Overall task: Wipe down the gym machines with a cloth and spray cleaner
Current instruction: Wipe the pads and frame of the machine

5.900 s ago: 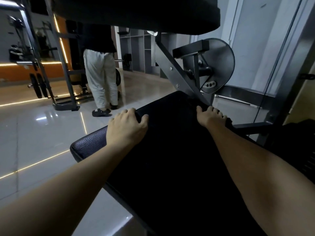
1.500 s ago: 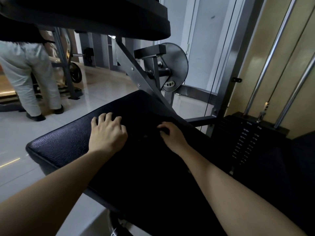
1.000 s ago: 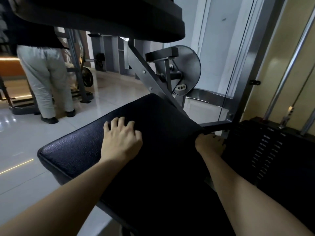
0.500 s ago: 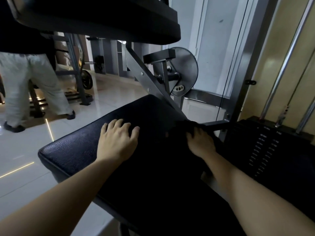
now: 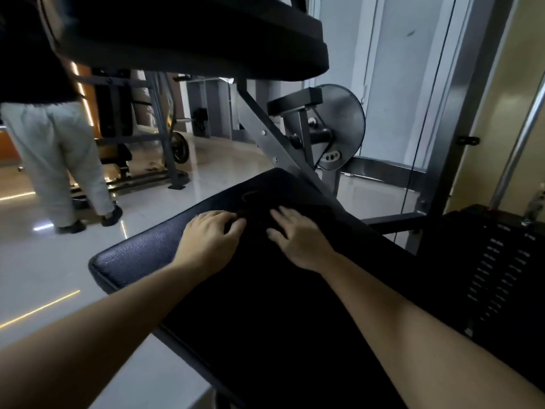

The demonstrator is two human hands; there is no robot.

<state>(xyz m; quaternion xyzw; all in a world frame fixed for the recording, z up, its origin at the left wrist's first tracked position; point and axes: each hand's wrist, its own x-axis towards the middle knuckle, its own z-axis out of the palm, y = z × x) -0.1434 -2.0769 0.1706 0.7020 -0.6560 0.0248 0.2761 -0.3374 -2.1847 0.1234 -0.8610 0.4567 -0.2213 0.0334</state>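
The seat pad (image 5: 141, 255) is black with a pebbled grain — the floor (image 5: 44, 261) glossy pale grey, the person's trousers (image 5: 56, 160) off-white.

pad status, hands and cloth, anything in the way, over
Left hand resting on pad, right hand pressing flat beside it. Cloth not discernible on the dark pad. Person stands far left, apart from pad.

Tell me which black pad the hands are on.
The lower pad, sloping under the left hand and right hand; the upper pad overhead has no hand on it.
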